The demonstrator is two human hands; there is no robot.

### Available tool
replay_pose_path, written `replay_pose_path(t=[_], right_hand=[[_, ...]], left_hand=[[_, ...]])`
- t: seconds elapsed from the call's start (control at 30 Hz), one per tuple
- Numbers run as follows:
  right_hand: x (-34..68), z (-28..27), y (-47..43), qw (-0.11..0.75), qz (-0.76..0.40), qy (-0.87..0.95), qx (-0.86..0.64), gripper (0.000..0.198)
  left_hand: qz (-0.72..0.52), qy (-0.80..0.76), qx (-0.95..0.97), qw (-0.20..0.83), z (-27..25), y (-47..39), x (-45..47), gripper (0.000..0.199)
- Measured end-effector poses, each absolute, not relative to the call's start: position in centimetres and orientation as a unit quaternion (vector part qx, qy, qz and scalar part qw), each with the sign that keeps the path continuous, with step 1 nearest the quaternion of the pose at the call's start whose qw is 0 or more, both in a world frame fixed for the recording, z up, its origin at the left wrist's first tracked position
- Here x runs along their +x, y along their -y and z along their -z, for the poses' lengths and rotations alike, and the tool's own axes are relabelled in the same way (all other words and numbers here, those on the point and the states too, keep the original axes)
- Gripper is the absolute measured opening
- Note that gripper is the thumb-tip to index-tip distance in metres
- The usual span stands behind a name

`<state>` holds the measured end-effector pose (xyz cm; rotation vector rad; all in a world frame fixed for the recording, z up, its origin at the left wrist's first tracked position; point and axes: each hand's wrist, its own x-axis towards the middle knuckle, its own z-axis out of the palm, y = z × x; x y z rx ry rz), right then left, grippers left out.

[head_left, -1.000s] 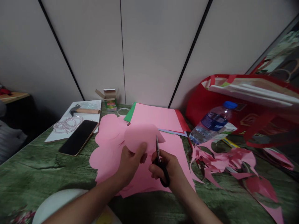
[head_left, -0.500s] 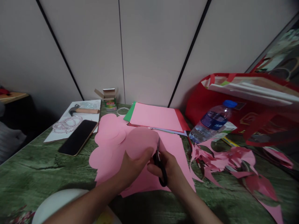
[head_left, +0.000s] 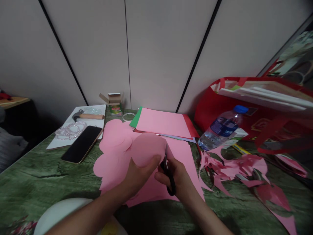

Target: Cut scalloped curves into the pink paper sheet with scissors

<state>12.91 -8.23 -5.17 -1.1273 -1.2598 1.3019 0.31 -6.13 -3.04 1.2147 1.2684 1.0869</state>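
My left hand (head_left: 138, 176) pinches a round pink paper piece (head_left: 149, 149) by its lower edge and holds it up above the table. My right hand (head_left: 178, 178) grips black-handled scissors (head_left: 167, 169), whose blades point up against the right edge of that piece. Under both hands lies a large pink sheet (head_left: 181, 156), with several cut pink circles (head_left: 113, 142) overlapping to the left.
A phone (head_left: 81, 143), a bead bracelet (head_left: 70, 129) and a hammer (head_left: 85, 115) lie at the left. A stack of coloured paper (head_left: 162, 123) sits behind. A water bottle (head_left: 221, 127), pink scraps (head_left: 234, 169) and a red bag (head_left: 256, 111) fill the right side.
The pink piece lost its pointed flap on the right and now looks round. My two hands came closer together, and the scissors sit tighter against the paper's edge.
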Motion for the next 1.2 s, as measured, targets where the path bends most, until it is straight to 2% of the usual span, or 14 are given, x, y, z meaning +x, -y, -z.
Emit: replay_pose_path(t=[0.3, 0.73, 1.2], right_hand=[[12.91, 5.11, 8.28, 0.472, -0.545, 0.499, -0.481, 0.033], [12.85, 5.49, 8.22, 0.481, -0.566, 0.471, -0.476, 0.033], [12.91, 5.1, 8.33, 0.467, -0.554, 0.483, -0.492, 0.034]], left_hand=[[-0.45, -0.538, 0.499, 0.51, 2.97, 6.2, 0.2, 0.03], [-0.461, -0.505, 0.529, 0.502, 2.96, 5.82, 0.12, 0.021], [-0.481, -0.494, 0.514, 0.51, 3.19, 5.7, 0.2, 0.025]])
